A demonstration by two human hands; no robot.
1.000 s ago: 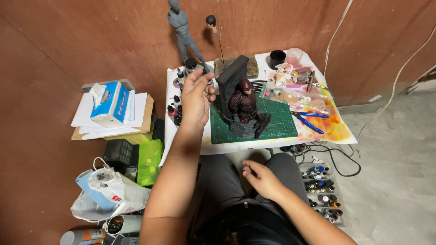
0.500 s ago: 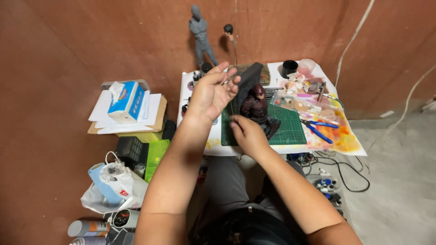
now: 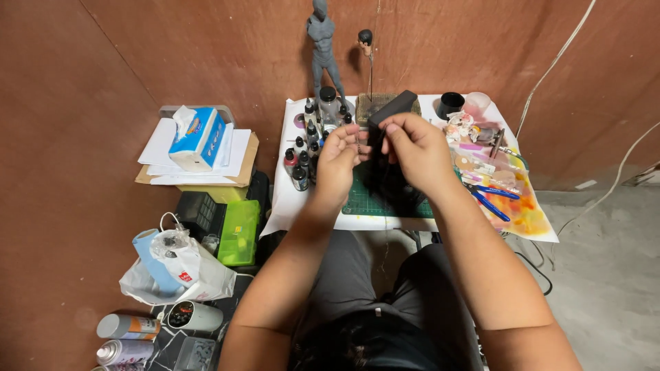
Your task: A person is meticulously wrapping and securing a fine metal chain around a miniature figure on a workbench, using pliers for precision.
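Head view: my left hand point(image 3: 338, 159) pinches a thin metal pin point(image 3: 357, 142); right hand point(image 3: 412, 148) fingers close near it. Pin seems light, stiff, slippery; I grip mid-shaft.

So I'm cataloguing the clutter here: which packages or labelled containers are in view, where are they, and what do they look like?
Tissue box: blue and white carton on a paper stack, left of the table.
Plastic bag: white with a red mark, on the floor at left.
Spray cans: grey cylinders with coloured label bands, lying bottom left.
Paint bottles: small, dark-capped, on the table's left edge.
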